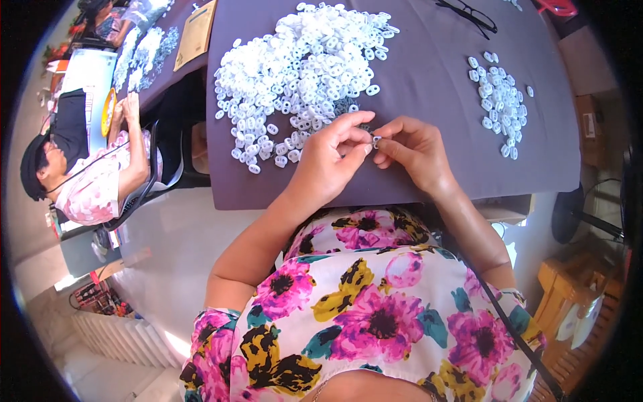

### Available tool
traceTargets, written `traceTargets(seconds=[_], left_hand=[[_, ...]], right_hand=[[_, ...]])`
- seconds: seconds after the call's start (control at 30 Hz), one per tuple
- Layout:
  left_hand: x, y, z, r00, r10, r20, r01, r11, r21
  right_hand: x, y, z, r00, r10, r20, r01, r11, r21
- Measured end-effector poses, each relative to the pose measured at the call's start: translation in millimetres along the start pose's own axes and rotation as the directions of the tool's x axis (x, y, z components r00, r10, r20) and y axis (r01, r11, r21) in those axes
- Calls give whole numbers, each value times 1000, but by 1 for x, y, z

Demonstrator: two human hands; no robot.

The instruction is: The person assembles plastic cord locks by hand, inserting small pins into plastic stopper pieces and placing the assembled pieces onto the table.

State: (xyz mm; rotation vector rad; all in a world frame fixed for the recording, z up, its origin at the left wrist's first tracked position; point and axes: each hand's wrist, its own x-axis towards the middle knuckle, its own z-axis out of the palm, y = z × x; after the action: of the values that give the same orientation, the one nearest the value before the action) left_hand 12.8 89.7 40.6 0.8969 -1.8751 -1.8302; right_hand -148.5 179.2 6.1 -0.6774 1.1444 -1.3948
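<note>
Just beyond the table's near edge, my left hand [333, 153] and my right hand [416, 153] meet with their fingertips almost touching. Both are closed in a pinch around one small pale piece [376, 141], partly hidden by the fingers, so its exact kind is unclear. A large heap of small white oval pieces with two holes [315, 60] spreads beyond and left of my left hand. Against the heap's near side, right by my left fingers, lies a little pile of small dark grey pieces [345, 105].
A smaller group of the white oval pieces [501, 100] lies on the right of the brown-covered table [429, 60]. Black-framed glasses [472, 15] rest at the far edge. To the left, a seated person [94, 171] works at another table, near a brown envelope-like sheet [195, 37].
</note>
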Motion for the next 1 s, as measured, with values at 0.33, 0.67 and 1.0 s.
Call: traceTargets(seconds=[0.33, 0.67, 1.0], left_hand=[[44, 7, -30, 944, 318, 92, -267, 567, 779], [54, 4, -25, 928, 319, 194, -329, 451, 830], [4, 5, -35, 994, -102, 38, 107, 976, -189]], right_hand=[[5, -4, -14, 999, -16, -43, 14, 999, -33], [2, -2, -15, 999, -46, -29, 46, 999, 9], [2, -13, -8, 998, 32, -49, -29, 998, 57]])
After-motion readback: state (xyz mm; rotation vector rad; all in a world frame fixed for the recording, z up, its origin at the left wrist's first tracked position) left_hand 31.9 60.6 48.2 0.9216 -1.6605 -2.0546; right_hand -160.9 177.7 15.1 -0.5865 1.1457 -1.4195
